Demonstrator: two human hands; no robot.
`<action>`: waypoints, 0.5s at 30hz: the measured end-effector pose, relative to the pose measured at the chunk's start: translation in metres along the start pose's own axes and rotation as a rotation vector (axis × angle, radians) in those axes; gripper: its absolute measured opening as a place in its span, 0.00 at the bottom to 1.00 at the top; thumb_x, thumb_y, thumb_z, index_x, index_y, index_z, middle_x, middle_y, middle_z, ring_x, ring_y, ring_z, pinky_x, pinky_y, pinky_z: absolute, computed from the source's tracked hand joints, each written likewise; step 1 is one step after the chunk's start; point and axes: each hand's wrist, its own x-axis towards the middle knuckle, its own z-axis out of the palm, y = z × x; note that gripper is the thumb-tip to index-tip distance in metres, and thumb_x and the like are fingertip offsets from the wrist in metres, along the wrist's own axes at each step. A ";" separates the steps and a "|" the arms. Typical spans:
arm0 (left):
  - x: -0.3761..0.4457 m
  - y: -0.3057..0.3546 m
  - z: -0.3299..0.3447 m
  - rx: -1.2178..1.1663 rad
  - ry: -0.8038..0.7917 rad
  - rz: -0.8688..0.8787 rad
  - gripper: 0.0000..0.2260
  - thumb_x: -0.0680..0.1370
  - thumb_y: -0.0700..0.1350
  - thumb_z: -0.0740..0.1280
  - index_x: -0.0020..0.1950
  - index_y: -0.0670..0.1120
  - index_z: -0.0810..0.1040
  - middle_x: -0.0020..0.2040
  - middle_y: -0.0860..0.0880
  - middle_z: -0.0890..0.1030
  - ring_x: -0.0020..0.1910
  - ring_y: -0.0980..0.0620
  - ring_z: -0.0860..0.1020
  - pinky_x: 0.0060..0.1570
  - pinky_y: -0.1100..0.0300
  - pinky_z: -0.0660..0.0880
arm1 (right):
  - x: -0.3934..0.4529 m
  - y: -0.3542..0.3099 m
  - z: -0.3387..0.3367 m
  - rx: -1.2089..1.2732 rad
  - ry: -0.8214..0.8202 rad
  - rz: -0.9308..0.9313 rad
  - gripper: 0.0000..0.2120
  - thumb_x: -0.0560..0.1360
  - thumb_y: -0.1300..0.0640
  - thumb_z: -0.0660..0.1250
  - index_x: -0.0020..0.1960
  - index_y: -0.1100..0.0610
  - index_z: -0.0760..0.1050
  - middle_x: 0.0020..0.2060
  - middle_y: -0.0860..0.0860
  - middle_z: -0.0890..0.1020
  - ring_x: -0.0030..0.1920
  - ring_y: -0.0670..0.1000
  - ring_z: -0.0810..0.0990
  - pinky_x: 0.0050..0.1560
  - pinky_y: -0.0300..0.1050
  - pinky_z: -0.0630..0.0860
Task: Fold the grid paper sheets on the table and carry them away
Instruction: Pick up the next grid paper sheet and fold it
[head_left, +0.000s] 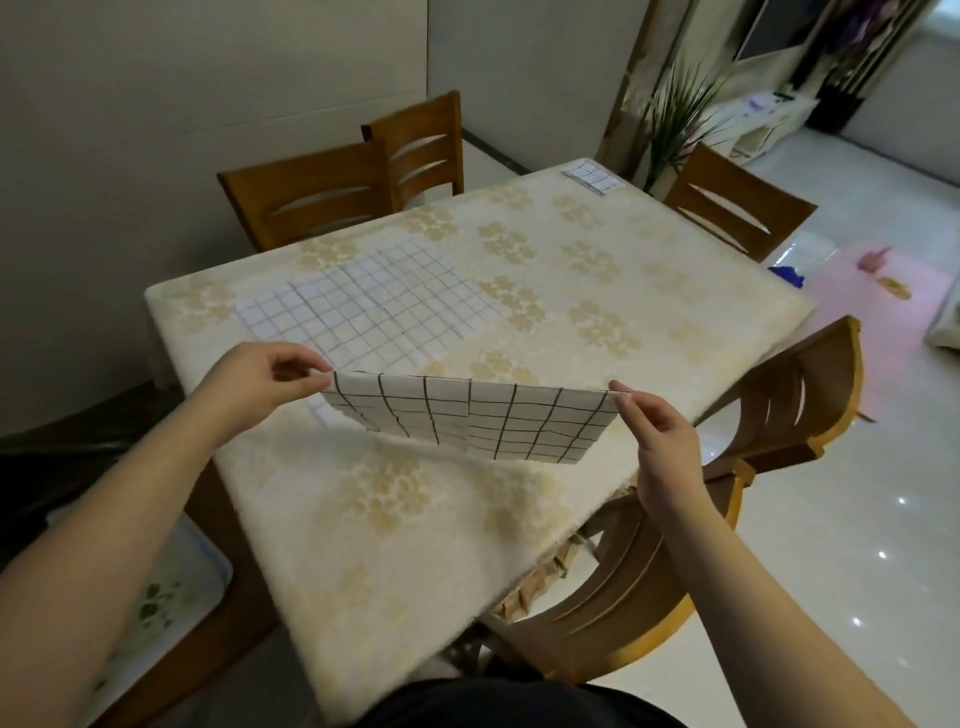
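— Our left hand (260, 382) and right hand (657, 434) each pinch a top corner of the folded grid sheet (467, 418), lifted above the table (395, 519)?

— Yes. Its low edge hides part of the flat sheet (363, 306); another sheet (592, 176) lies at the far right corner.

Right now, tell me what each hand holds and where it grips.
Both hold one grid sheet above the table. The left hand pinches its upper left corner; the right hand pinches its upper right corner.
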 end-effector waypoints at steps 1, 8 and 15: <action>-0.003 -0.001 -0.002 0.038 -0.007 0.012 0.05 0.73 0.44 0.74 0.47 0.52 0.83 0.46 0.52 0.83 0.48 0.54 0.80 0.46 0.61 0.76 | -0.001 0.000 0.000 -0.011 0.003 -0.019 0.09 0.76 0.56 0.70 0.53 0.58 0.82 0.53 0.47 0.85 0.56 0.41 0.81 0.55 0.34 0.71; -0.020 -0.002 -0.005 -0.189 -0.082 0.007 0.03 0.75 0.40 0.72 0.47 0.46 0.81 0.50 0.52 0.85 0.50 0.55 0.82 0.53 0.57 0.76 | -0.001 0.000 -0.012 0.048 -0.003 -0.077 0.24 0.60 0.41 0.79 0.48 0.54 0.79 0.39 0.49 0.84 0.44 0.48 0.82 0.52 0.40 0.80; -0.015 -0.006 0.005 -0.328 -0.182 -0.047 0.10 0.77 0.41 0.70 0.56 0.52 0.81 0.48 0.45 0.86 0.48 0.50 0.84 0.52 0.57 0.78 | 0.009 0.008 -0.019 -0.051 -0.034 -0.033 0.11 0.76 0.56 0.70 0.58 0.53 0.80 0.43 0.51 0.83 0.45 0.47 0.81 0.48 0.40 0.78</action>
